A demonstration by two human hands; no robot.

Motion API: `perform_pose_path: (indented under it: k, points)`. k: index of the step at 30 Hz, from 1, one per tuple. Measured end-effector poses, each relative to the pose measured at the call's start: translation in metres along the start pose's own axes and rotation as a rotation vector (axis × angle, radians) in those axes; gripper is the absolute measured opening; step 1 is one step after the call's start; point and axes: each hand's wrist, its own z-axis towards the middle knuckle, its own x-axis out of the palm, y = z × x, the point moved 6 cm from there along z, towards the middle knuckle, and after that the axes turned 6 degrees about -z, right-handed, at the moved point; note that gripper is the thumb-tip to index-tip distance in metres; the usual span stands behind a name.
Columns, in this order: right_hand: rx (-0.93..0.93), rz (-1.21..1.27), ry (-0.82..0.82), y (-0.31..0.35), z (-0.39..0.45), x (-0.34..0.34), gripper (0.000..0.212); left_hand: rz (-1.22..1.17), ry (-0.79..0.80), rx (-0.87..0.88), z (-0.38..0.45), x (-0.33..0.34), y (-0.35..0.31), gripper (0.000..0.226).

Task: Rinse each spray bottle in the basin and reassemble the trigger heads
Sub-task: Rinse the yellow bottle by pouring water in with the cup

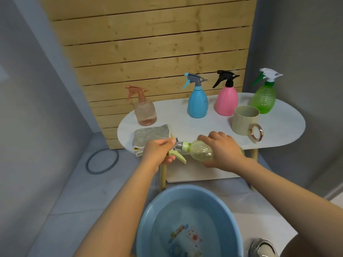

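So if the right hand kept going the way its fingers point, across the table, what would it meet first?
Probably the beige mug: the right hand, gripping the yellow-green bottle, has its fingers pointing up and away over the table. Depth is unclear.

Both forearms extended forward; left hand (157,152) curled in a grip, right hand (220,151) wrapped palm-down, fingers bent.

Both forearms are bare to the frame edge; no sleeve, watch or glove is visible on either. The left hand (158,154) and right hand (221,151) carry no rings or bands that can be made out. Fingernails appear short and unpainted where visible. Just right of the basin (148,216) rim, one shoe (262,247) shows: grey-and-white trainer, laced, upper only partly in view.
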Motion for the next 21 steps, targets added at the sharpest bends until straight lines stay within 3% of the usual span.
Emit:
perform_pose_path:
  k: [3, 6, 8, 10, 12, 15, 17, 19, 21]
  points:
    - [0.034, 0.296, 0.128, -0.015, 0.001, 0.01, 0.077, -0.167, 0.249, -0.107, -0.001, 0.002, -0.008, 0.039]
    - [0.021, 0.467, 0.235, -0.027, 0.0, 0.017, 0.075, 0.006, 0.444, 0.052, 0.001, 0.001, -0.009, 0.045]
    - [0.0, 0.528, 0.319, -0.03, -0.002, 0.022, 0.073, 0.215, 0.403, 0.193, 0.002, 0.002, -0.007, 0.04]
    - [-0.027, 0.571, 0.353, -0.03, -0.003, 0.025, 0.072, 0.265, 0.321, 0.244, 0.006, 0.003, -0.009, 0.021]
    - [-0.069, 0.548, 0.298, -0.024, -0.002, 0.022, 0.075, 0.23, 0.266, 0.192, 0.009, 0.005, -0.006, 0.023]
    - [-0.119, 0.383, 0.138, -0.013, 0.003, 0.015, 0.08, 0.038, 0.15, -0.019, 0.012, 0.005, 0.008, 0.036]
    - [-0.138, 0.272, 0.049, -0.009, 0.006, 0.013, 0.082, -0.029, 0.103, -0.037, 0.014, 0.004, 0.01, 0.036]
    - [-0.103, 0.276, 0.045, -0.012, 0.008, 0.015, 0.082, -0.073, 0.164, 0.019, 0.018, 0.003, 0.006, 0.041]
    - [-0.066, 0.349, 0.092, -0.017, 0.008, 0.021, 0.081, 0.078, 0.34, 0.096, 0.016, 0.006, 0.002, 0.059]
